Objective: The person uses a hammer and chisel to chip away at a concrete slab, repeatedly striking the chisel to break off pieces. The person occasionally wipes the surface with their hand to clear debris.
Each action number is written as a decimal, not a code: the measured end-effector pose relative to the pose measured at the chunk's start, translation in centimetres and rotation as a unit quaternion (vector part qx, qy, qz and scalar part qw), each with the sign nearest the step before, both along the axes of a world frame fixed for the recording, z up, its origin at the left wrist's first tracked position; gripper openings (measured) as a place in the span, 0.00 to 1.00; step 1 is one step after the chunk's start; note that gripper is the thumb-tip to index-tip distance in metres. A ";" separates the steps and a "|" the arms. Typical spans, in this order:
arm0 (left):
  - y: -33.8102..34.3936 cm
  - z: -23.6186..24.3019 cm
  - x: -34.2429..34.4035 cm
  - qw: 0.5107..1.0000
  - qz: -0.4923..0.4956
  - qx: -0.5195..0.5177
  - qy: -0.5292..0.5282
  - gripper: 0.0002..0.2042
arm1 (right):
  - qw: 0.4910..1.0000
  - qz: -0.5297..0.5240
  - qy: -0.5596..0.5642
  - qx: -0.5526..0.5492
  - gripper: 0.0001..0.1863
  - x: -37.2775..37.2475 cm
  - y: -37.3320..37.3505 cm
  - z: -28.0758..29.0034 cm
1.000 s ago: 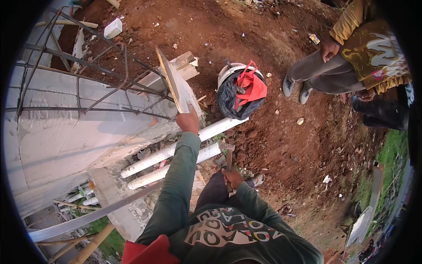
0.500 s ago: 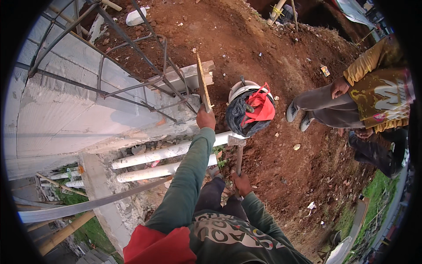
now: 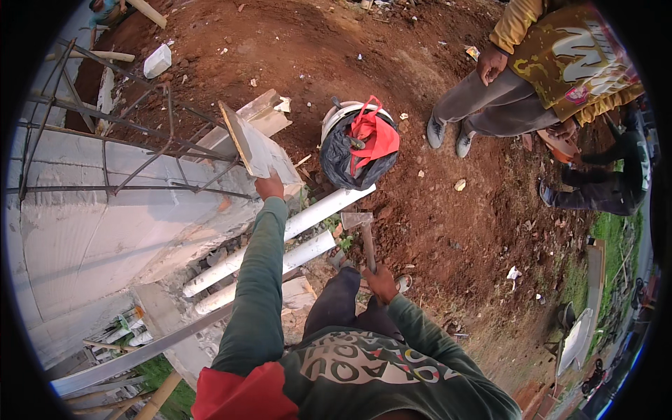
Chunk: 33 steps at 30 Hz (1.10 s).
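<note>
My left hand (image 3: pixel 270 186), arm stretched forward, grips the lower end of a short wooden board (image 3: pixel 250 145). The board stands tilted beside the steel rebar frame (image 3: pixel 168 126), its broad face partly showing. Lower down, my right hand (image 3: pixel 381 283) is closed around the wooden handle of a hatchet (image 3: pixel 369 246). The hatchet's flat metal head points up and away from me, apart from the board. Just right of the board sits a white bucket (image 3: pixel 330 120) lined with a black bag (image 3: pixel 343 168), with a red bag (image 3: pixel 378 133) on top.
Two white pipes (image 3: pixel 329 212) run beside a grey block wall (image 3: pixel 112 231). Another loose plank (image 3: pixel 262 115) lies behind the board. At right stands a person in a brown-yellow top (image 3: pixel 560 63); a second person (image 3: pixel 595 189) is lower. Reddish soil (image 3: pixel 448 224) spreads around.
The view has shifted, moving the bucket and the other people within it. The board in my left hand has turned from nearly edge-on to show its face. My right hand still grips the hatchet.
</note>
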<state>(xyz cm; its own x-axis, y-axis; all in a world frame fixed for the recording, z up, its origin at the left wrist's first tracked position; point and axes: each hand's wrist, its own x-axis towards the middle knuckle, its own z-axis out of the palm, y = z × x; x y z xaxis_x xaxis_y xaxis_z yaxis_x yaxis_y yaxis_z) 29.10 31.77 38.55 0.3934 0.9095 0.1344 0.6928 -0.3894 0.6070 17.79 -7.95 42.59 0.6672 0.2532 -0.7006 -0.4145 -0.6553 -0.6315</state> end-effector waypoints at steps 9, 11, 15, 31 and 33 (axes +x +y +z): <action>-1.6 2.0 1.2 0.993 0.024 -0.118 0.020 0.19 | 0.993 0.050 -0.084 0.060 0.20 2.6 4.2 8.9; -2.1 2.8 1.5 0.990 0.019 -0.136 0.026 0.19 | 0.984 0.055 -0.076 0.151 0.18 5.1 6.8 13.1; -2.5 3.1 1.9 0.989 -0.002 -0.148 0.013 0.19 | 0.934 0.113 -0.152 0.301 0.16 11.3 12.4 19.5; -9.3 21.7 -18.6 0.970 -0.045 -0.201 -0.131 0.17 | 0.989 -0.014 -0.123 0.075 0.20 -1.9 -0.6 9.7; -11.7 23.0 -22.1 0.941 -0.005 -0.300 -0.154 0.19 | 0.993 -0.027 -0.102 0.051 0.21 -3.1 -3.4 9.2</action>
